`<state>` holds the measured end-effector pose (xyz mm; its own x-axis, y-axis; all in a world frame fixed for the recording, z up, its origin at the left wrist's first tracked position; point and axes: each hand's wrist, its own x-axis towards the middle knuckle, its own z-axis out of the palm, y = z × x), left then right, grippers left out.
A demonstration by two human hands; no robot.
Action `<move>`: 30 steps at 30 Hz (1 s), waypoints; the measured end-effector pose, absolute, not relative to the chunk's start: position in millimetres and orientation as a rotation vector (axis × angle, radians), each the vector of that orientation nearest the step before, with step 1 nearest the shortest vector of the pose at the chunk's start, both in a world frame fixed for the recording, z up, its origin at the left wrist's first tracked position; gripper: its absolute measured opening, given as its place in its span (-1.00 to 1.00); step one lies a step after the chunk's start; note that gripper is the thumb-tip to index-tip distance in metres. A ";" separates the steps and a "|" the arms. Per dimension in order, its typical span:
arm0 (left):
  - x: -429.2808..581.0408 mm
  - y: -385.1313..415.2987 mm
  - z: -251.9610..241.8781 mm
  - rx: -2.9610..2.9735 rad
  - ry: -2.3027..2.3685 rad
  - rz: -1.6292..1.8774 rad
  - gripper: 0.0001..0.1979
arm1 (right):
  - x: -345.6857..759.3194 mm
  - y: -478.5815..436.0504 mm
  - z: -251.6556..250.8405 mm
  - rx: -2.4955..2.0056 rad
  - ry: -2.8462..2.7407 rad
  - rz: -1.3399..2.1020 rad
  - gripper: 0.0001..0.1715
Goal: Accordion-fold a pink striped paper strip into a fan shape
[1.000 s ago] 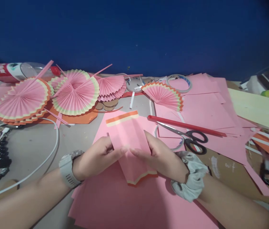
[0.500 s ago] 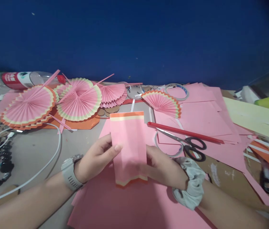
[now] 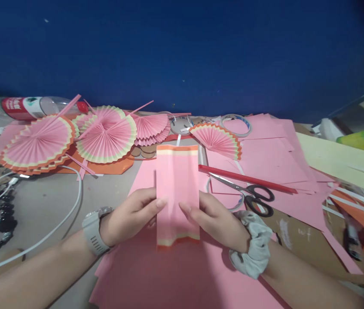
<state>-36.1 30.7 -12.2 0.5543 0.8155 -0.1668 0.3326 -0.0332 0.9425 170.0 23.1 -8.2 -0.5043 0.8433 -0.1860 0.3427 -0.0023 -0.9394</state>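
Observation:
Between my hands I hold a pink paper strip (image 3: 178, 189) upright, creased lengthwise, with cream and orange bands along its top and bottom edges. My left hand (image 3: 139, 212) grips its left side, thumb on the front and fingers behind. On the right side, my right hand (image 3: 215, 219) pinches it the same way, the thumb near the middle crease. The fingers behind the paper are hidden. Beneath my hands lie large pink sheets (image 3: 156, 279). Just to the right are scissors (image 3: 246, 191) with black handles and a red stick-like piece (image 3: 249, 178).
Pleated paper rosettes (image 3: 36, 143) and a half-round fan (image 3: 217, 139) lie along the back, near a plastic bottle (image 3: 30, 107). Tape rolls (image 3: 249, 128), more pink sheets (image 3: 272, 159) and pale yellow paper (image 3: 343, 161) are on the right. A white cable (image 3: 79, 193) and black beads (image 3: 7, 214) lie left.
The pink paper has straightened and turned to face me more squarely. My right thumb has come round onto its front. The left hand has shifted slightly.

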 end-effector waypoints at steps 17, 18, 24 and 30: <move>-42.7 34.6 1.3 1.050 0.585 0.634 -0.36 | 189.0 41.8 1.7 -0.705 -2.110 2.116 -0.71; -42.7 35.5 1.7 1.136 0.612 0.595 -0.39 | 190.4 43.2 1.7 -0.675 -2.141 2.146 -0.74; -43.0 42.1 5.9 1.592 0.741 0.159 -0.73 | 192.9 47.3 2.4 -0.768 -2.362 2.072 -0.77; -45.9 43.3 4.1 1.723 0.796 0.185 -0.60 | 184.8 37.8 12.8 -1.053 -2.539 1.697 -0.68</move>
<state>-45.9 43.3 4.1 0.7556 0.5932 -0.2780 0.4102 -0.0976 0.9067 184.8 37.8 12.8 -0.7840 0.4646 -0.4117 0.5581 0.2370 -0.7952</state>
